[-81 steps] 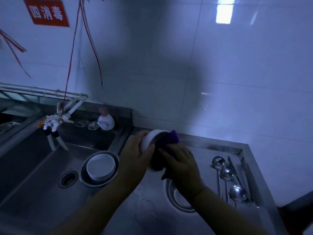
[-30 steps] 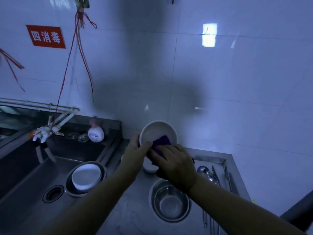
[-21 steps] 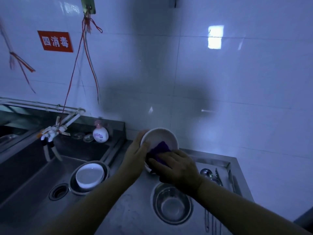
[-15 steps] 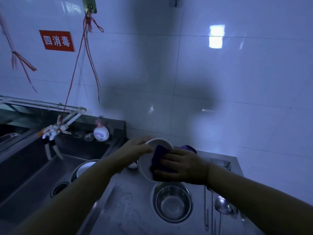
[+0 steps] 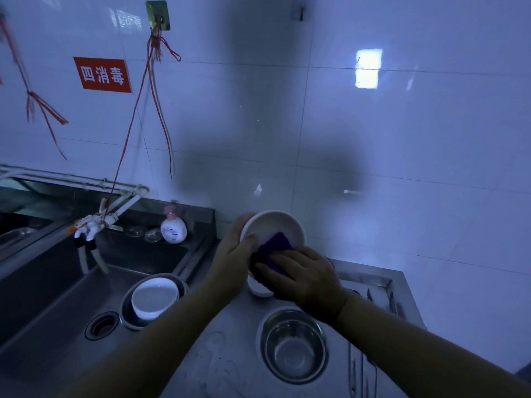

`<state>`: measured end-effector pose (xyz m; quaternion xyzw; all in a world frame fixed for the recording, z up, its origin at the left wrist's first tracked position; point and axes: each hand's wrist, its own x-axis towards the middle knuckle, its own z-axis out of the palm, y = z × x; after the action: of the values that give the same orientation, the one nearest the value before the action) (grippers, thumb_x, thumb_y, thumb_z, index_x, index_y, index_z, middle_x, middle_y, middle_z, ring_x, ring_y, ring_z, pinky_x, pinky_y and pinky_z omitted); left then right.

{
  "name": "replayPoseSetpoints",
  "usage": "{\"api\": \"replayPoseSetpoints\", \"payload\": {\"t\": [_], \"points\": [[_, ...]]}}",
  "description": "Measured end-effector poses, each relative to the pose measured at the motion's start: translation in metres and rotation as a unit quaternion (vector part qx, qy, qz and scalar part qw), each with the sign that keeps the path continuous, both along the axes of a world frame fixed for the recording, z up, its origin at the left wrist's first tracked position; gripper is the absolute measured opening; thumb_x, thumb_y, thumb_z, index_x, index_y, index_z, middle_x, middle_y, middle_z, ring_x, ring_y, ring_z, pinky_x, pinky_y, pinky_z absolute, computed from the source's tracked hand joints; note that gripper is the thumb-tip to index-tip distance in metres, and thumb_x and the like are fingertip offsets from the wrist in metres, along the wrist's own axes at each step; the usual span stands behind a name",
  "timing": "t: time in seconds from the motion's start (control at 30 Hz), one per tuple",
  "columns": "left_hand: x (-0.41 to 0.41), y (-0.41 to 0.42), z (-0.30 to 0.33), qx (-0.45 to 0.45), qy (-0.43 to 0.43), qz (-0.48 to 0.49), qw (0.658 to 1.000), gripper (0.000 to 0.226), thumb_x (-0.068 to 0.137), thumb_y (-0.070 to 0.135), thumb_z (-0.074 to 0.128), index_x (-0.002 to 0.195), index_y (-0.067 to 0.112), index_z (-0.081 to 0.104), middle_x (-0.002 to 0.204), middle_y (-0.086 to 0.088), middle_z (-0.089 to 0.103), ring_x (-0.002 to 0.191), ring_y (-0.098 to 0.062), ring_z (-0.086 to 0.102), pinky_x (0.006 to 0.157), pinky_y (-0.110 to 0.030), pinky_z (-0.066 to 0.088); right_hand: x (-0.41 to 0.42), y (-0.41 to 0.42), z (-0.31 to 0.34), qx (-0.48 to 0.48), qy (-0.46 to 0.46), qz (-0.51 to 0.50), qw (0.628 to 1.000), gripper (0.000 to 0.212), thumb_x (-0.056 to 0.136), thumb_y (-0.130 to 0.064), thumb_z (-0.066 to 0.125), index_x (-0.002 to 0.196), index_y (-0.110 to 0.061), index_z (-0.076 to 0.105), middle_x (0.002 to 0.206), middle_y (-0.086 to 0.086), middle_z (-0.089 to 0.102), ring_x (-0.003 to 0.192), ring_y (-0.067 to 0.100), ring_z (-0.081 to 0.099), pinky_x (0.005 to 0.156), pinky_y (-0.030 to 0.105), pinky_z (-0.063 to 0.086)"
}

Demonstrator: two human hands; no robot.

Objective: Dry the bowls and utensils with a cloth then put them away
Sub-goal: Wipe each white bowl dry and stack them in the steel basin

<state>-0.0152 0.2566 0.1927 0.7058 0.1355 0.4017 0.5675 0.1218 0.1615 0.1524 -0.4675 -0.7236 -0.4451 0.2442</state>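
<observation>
Head view: white bowl (image 5: 273, 229) has been tilted upright again, gripped by left hand (image 5: 234, 261); purple cloth (image 5: 274, 248) is pressed inside under right hand's (image 5: 304, 278) flattened fingers.

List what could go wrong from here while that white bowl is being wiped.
1. The left hand holds the white bowl by its rim, tilted in the air, while the right hand presses the purple cloth inside; a hard wipe could slip it loose.
2. A dropped bowl would likely hit the small white dish or the steel bowl on the counter below and chip.
3. The light is dim, so wet spots may be missed.
</observation>
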Motion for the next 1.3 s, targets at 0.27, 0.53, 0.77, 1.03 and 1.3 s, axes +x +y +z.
{"api": "replayPoseSetpoints", "payload": {"t": [0.27,0.53,0.77,1.03,1.3], "points": [[-0.005,0.031,0.018,-0.011,0.202,-0.106,0.974,0.031,0.070,0.024,0.056,0.098,0.029,0.067,0.093,-0.003,0.067,0.086,-0.020,0.062,0.066,-0.027,0.049,0.031,-0.006,0.015,-0.090,-0.139,0.036,0.986,0.026,0.093,-0.014,0.059,0.119,-0.017,0.056,0.098,0.008,0.071,0.088,0.022,0.066,0.083,0.036,0.053],[0.008,-0.004,-0.008,-0.046,0.009,0.047,0.998,0.035,0.098,0.012,0.040,0.121,0.038,0.040,0.109,0.016,0.050,0.090,0.006,0.055,0.065,-0.009,0.050,-0.017,0.002,0.008,-0.099,0.101,-0.075,0.987,0.025,0.089,-0.024,0.064,0.112,-0.013,0.068,0.096,0.009,0.072,0.082,0.023,0.068,0.074,0.038,0.056],[-0.004,0.010,0.002,0.000,0.070,0.005,0.998,0.030,0.094,0.020,0.044,0.122,0.027,0.049,0.114,0.006,0.057,0.101,-0.003,0.055,0.078,-0.016,0.048,-0.003,-0.008,0.023,-0.295,0.045,-0.062,0.952,0.055,0.075,-0.010,0.075,0.127,-0.018,0.057,0.118,0.006,0.065,0.100,0.024,0.064,0.084,0.036,0.055],[-0.006,0.006,0.008,-0.041,0.051,-0.067,0.996,0.034,0.093,-0.004,0.038,0.118,0.013,0.053,0.112,-0.008,0.060,0.097,-0.006,0.059,0.082,-0.016,0.049,-0.006,0.001,0.050,-0.293,0.048,-0.100,0.950,0.051,0.076,-0.009,0.069,0.125,-0.011,0.057,0.121,0.012,0.062,0.103,0.029,0.062,0.086,0.036,0.052],[-0.007,0.024,0.001,-0.013,0.068,-0.053,0.996,0.028,0.098,0.012,0.041,0.109,0.029,0.060,0.108,0.004,0.065,0.102,-0.007,0.060,0.080,-0.013,0.048,-0.027,0.009,0.037,-0.335,0.100,-0.041,0.936,0.060,0.078,-0.002,0.064,0.134,-0.019,0.050,0.141,0.002,0.046,0.128,0.022,0.044,0.104,0.035,0.042]]}}
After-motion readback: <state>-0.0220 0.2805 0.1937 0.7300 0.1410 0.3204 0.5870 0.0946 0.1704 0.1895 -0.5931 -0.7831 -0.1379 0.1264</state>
